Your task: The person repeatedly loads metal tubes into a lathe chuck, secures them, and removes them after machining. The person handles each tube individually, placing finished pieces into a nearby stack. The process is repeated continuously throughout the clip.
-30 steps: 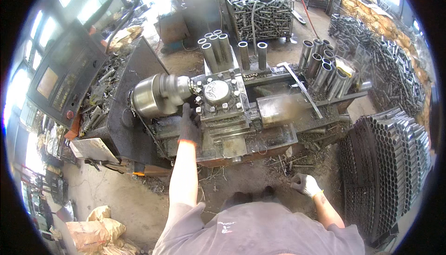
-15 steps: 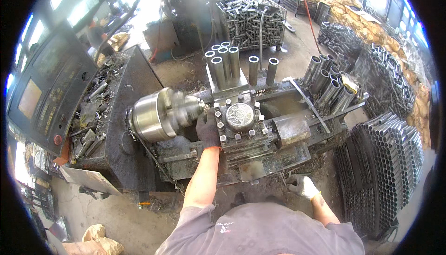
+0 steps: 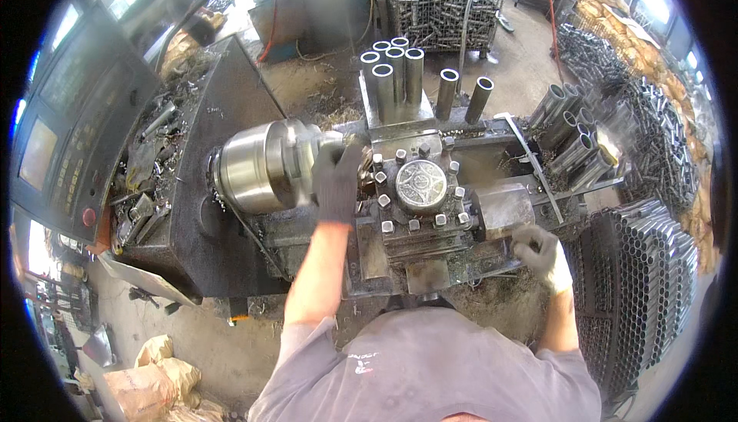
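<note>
My left hand (image 3: 336,184), in a dark glove, is between the lathe's round steel chuck (image 3: 254,167) and the square tool post (image 3: 420,187). Its fingers curl away from view beside a bright metal end (image 3: 329,137) at the chuck jaws; whatever lies inside them is hidden. Near the right end of the machine, my right hand (image 3: 544,259) hangs in front of a dark metal block (image 3: 503,211). This glove is pale at the back and dark at the fingers, which are loosely bent and apart, with nothing visible in them.
Cut steel tubes (image 3: 397,80) stand upright behind the tool post. More tubes (image 3: 569,137) lean at the right, beside a flat metal bar (image 3: 530,167). A tall tube stack (image 3: 646,284) stands at lower right. A control panel (image 3: 77,130) stands at left.
The chuck jaws, blurred before, look sharper. My left hand has shifted toward the chuck. My right hand has risen from beside my body to the machine's right end. The view has shifted.
</note>
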Demonstrator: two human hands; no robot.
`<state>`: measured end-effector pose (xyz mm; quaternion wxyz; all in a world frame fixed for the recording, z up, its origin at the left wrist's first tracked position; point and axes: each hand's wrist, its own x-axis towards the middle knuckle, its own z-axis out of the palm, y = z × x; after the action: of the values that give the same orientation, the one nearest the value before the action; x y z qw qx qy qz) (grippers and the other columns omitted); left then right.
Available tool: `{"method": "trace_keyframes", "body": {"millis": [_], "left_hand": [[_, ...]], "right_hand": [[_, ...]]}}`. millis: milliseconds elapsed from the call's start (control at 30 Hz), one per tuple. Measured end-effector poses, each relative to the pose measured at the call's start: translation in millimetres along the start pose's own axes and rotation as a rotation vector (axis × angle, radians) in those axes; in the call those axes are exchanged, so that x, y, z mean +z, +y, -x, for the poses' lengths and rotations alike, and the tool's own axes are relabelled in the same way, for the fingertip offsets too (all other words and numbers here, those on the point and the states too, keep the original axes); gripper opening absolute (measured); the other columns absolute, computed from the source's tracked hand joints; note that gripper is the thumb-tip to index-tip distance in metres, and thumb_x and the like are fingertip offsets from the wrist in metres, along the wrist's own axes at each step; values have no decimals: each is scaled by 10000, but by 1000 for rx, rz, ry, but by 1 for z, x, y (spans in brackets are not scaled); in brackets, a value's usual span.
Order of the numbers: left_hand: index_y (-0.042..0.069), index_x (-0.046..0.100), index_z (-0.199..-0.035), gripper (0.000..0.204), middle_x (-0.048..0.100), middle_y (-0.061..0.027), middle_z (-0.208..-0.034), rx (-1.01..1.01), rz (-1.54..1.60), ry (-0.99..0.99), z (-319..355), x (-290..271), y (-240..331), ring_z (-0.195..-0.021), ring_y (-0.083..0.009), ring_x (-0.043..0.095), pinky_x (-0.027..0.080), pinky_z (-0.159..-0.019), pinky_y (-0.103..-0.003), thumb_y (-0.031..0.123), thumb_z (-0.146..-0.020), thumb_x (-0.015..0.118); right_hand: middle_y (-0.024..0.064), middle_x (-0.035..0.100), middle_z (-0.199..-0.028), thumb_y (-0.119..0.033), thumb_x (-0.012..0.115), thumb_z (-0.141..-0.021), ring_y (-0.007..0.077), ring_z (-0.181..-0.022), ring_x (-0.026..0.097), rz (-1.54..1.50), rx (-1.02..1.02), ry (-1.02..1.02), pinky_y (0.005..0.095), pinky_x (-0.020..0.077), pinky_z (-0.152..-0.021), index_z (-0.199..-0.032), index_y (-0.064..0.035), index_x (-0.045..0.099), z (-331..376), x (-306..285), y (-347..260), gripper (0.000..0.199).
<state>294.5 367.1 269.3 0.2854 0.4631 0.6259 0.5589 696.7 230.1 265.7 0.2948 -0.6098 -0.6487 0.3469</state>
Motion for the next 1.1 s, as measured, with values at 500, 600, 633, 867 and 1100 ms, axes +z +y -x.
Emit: {"method": "trace_keyframes", "body": {"millis": [500,600,633,867,1100], "left_hand": [[121,648,-1432,627,693,-186,-1388,178,-1274,-239,-186,-37,67,-1265,-380,673,500,-1101,-476,479,-918,681],[155,580,-1495,668,705,-171,-1377,227,-1106,-155,-160,-49,54,-1265,-384,673,501,-1094,-483,478,-920,693],[165,558,-1512,683,706,-166,-1377,203,-1084,-129,-154,-51,54,-1270,-386,671,500,-1093,-484,478,-921,696],[163,549,-1503,659,657,-167,-1449,298,-995,72,-123,-61,62,-1293,-382,660,497,-1093,-499,442,-930,716],[158,593,-1420,600,627,-140,-1440,691,-997,-131,-57,-72,36,-1388,-341,565,387,-1210,-504,328,-879,792]], "right_hand": [[130,773,-918,-137,736,-892,169,-803,722,53,-511,-178,336,577,-761,-1126,4,742,-167,-20,-111,274],[133,786,-930,-205,726,-908,225,-826,749,93,-550,-265,361,580,-798,-1085,-11,747,-213,0,-123,264],[108,784,-948,-188,723,-911,176,-854,723,82,-566,-331,341,574,-815,-1107,-2,742,-230,6,-131,271],[107,800,-1012,-217,700,-900,224,-919,749,342,-731,-518,371,576,-857,-1111,-14,763,-309,74,-166,300],[132,795,-1105,-299,756,-872,269,-992,756,622,-689,-812,389,580,-891,-1112,-55,782,-347,125,-165,343]]}}
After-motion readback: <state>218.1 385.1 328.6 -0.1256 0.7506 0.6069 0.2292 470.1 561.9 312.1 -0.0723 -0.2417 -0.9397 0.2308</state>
